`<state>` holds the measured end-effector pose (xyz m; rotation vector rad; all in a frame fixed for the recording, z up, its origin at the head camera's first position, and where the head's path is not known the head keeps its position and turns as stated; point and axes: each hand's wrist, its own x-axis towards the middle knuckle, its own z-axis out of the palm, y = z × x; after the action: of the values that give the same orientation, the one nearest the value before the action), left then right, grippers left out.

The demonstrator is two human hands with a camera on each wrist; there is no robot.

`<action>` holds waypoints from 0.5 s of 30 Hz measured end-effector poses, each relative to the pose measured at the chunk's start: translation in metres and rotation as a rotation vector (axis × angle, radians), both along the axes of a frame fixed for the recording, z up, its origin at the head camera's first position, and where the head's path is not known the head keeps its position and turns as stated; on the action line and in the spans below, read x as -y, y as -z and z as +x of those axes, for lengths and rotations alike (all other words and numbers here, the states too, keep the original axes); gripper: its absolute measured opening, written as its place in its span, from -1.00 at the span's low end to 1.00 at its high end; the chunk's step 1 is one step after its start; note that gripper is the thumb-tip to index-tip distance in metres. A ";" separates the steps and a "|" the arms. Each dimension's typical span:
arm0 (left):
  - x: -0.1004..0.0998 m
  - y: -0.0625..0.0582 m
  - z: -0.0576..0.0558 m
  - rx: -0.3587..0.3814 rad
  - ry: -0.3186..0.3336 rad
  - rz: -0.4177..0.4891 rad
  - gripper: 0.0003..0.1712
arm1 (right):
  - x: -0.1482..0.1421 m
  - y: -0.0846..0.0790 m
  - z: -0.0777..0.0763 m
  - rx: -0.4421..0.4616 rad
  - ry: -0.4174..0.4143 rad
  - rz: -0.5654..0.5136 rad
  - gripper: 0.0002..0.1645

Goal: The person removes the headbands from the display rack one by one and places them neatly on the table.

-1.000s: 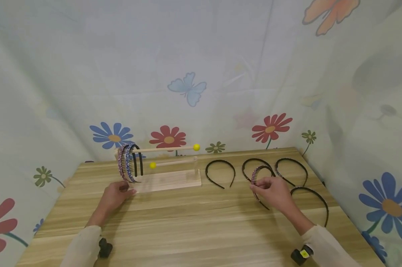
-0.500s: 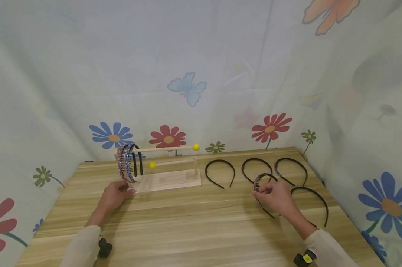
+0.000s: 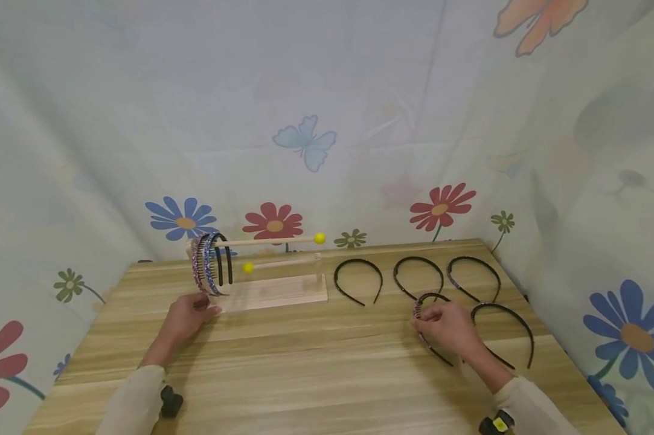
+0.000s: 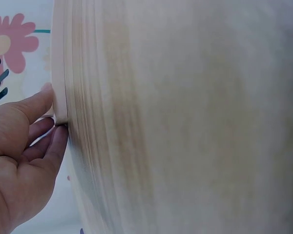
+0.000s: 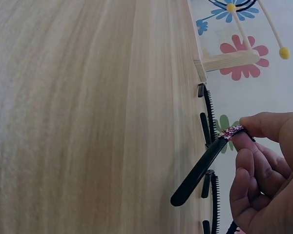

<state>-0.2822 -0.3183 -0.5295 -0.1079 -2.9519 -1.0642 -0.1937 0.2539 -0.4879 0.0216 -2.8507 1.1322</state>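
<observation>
In the head view, a wooden stand (image 3: 299, 290) with yellow-tipped rods is on the left. A pink glittery headband (image 3: 197, 266), a blue one (image 3: 208, 266) and black ones hang on its upper rod. My left hand (image 3: 188, 317) holds the left end of the stand's base; in the left wrist view, thumb and fingers pinch its corner (image 4: 60, 105). My right hand (image 3: 448, 329) pinches a black headband (image 5: 200, 170) with pink glitter between thumb and fingers. It is tilted, one end pointing down towards me; part of it is hidden behind the hand.
Black headbands lie on the wood-grain table (image 3: 305, 374): one (image 3: 359, 261) right of the stand, another (image 3: 419, 260) behind my right hand, a third (image 3: 474, 261) farther right, and one (image 3: 522, 326) nearer the right edge. A flowered cloth (image 3: 305, 90) hangs behind.
My right hand has drawn the pink-glitter headband slightly towards me and to the right, lower over the table. The left hand and the stand have stayed where they were.
</observation>
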 end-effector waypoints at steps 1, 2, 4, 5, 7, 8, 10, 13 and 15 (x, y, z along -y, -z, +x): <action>0.000 0.000 0.000 -0.004 0.001 -0.001 -0.39 | 0.000 0.001 0.000 0.007 0.000 0.004 -0.80; 0.000 0.000 0.000 -0.004 0.000 -0.001 -0.38 | 0.001 0.001 -0.001 0.011 -0.001 0.011 -0.80; 0.000 0.000 0.000 -0.003 0.001 0.001 -0.37 | 0.001 0.002 -0.001 0.020 -0.003 0.031 -0.81; 0.000 -0.001 0.000 -0.002 0.002 0.002 -0.37 | 0.002 0.003 -0.002 0.025 -0.003 0.036 -0.81; 0.000 -0.001 0.000 0.000 0.000 0.006 -0.37 | 0.002 0.004 -0.002 0.039 0.001 0.046 -0.81; 0.000 -0.001 0.000 0.004 -0.001 0.008 -0.36 | 0.003 0.004 -0.002 0.049 0.007 0.053 -0.80; 0.001 0.000 0.000 0.001 0.000 0.009 -0.36 | 0.004 0.006 -0.003 0.072 0.014 0.058 -0.78; 0.001 0.000 0.000 -0.002 -0.005 0.011 -0.37 | 0.005 0.008 -0.002 0.104 0.019 0.056 -0.76; 0.001 0.000 0.000 -0.003 -0.004 0.009 -0.36 | 0.006 0.009 -0.002 0.116 0.014 0.050 -0.76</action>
<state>-0.2821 -0.3189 -0.5294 -0.1041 -2.9430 -1.0750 -0.1962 0.2478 -0.4969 -0.0639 -2.9750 1.0946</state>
